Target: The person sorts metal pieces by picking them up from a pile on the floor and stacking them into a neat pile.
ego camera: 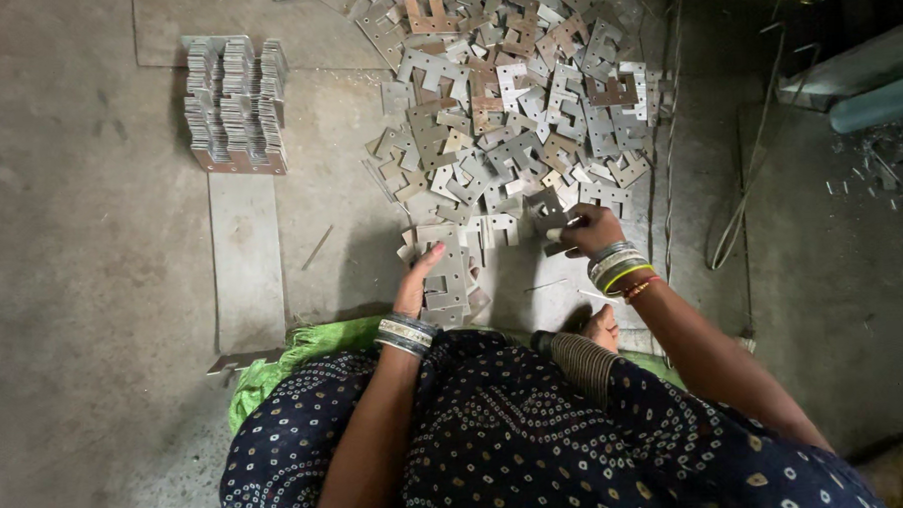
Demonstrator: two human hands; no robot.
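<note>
A big loose heap of flat grey metal brackets with punched holes [521, 101] covers the concrete floor ahead of me. My right hand [586, 229] pinches one bracket [547, 213] at the heap's near edge. A small stack of gathered brackets [444, 279] stands just in front of my knees, and my left hand [419, 277] is closed on its left side, thumb up against it. Bangles ring both wrists.
Neat rows of stacked brackets [236, 106] rest on a long metal strip [245, 256] at the left. Thin wires [744, 189] trail over the floor at the right, near a grey pipe [871, 84]. A green sack [295, 355] lies under my lap.
</note>
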